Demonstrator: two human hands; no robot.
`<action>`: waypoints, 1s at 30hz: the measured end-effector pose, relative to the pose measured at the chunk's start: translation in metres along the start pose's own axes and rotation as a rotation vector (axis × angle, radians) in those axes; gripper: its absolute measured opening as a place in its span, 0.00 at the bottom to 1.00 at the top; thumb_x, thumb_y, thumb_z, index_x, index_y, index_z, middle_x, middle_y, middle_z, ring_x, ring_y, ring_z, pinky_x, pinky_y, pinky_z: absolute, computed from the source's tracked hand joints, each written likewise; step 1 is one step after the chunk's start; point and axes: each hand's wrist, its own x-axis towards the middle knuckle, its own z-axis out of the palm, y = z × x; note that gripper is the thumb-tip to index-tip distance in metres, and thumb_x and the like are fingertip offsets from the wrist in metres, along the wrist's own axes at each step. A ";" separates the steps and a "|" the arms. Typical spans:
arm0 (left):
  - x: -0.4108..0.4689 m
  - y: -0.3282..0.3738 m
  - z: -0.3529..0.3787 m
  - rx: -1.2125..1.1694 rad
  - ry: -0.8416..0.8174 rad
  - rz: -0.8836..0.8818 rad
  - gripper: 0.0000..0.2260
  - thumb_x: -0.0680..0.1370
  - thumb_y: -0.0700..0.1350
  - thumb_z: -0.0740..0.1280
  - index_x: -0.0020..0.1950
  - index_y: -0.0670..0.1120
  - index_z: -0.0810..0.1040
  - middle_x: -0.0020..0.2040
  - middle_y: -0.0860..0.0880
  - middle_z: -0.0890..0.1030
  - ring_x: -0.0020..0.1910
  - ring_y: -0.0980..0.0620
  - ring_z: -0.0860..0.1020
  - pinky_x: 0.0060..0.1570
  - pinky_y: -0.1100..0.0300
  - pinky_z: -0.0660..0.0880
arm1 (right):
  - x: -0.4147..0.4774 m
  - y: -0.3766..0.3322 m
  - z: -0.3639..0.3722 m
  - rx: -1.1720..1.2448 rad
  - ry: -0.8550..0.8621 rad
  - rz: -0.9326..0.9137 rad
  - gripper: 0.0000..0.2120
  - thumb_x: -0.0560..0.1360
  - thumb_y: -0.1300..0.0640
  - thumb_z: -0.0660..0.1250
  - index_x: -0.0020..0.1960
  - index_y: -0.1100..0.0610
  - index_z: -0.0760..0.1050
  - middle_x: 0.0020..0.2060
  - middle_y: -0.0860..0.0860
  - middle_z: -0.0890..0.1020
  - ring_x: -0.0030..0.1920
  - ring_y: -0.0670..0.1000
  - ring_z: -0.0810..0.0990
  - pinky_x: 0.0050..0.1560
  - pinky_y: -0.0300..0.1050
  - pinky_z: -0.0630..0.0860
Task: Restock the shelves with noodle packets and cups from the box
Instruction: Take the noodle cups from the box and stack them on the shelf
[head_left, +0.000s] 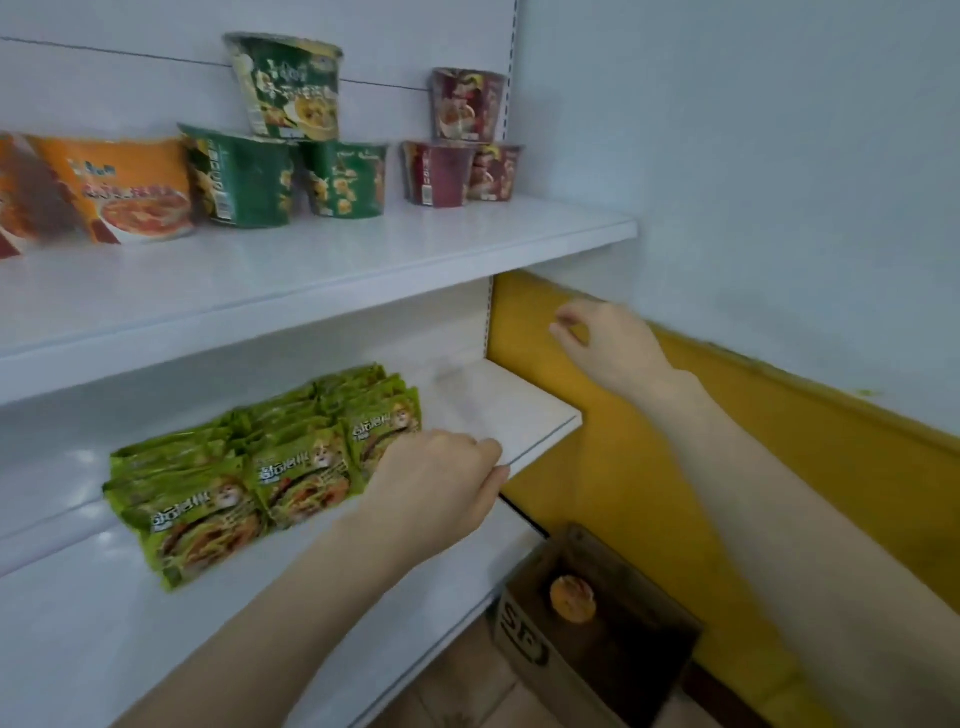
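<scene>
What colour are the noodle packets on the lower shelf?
The noodle packets are yellow-green with a noodle picture, clearest in the head view.

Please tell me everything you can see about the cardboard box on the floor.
The cardboard box is brown, with black printed letters on its near side. It stands open on the floor, by the shelves' right end, near the yellow wall. Inside, one orange-lidded cup shows. Neither the left hand nor the right hand touches it.

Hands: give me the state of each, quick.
Left hand: fingers curled at the packets; grip cannot be told.
Right hand: loosely curled in the air, holds nothing.
</scene>
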 end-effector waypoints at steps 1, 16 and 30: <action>0.008 0.008 0.012 -0.018 -0.005 0.019 0.17 0.73 0.52 0.54 0.30 0.48 0.76 0.21 0.52 0.73 0.19 0.51 0.72 0.17 0.66 0.56 | -0.008 0.018 0.001 -0.011 -0.008 0.041 0.13 0.78 0.54 0.60 0.55 0.61 0.76 0.50 0.58 0.82 0.52 0.59 0.79 0.50 0.55 0.75; 0.122 0.122 0.215 -0.299 -0.384 0.041 0.14 0.77 0.49 0.56 0.36 0.48 0.76 0.28 0.51 0.76 0.26 0.52 0.76 0.23 0.61 0.67 | -0.054 0.272 0.080 -0.042 -0.358 0.427 0.17 0.80 0.53 0.56 0.66 0.59 0.69 0.55 0.59 0.80 0.51 0.60 0.79 0.48 0.57 0.78; 0.132 0.094 0.403 -0.314 -0.803 0.018 0.14 0.82 0.49 0.50 0.54 0.45 0.72 0.52 0.46 0.78 0.50 0.47 0.77 0.40 0.58 0.65 | -0.079 0.367 0.246 0.015 -0.615 0.692 0.16 0.80 0.55 0.56 0.65 0.61 0.69 0.51 0.59 0.80 0.47 0.61 0.79 0.43 0.54 0.78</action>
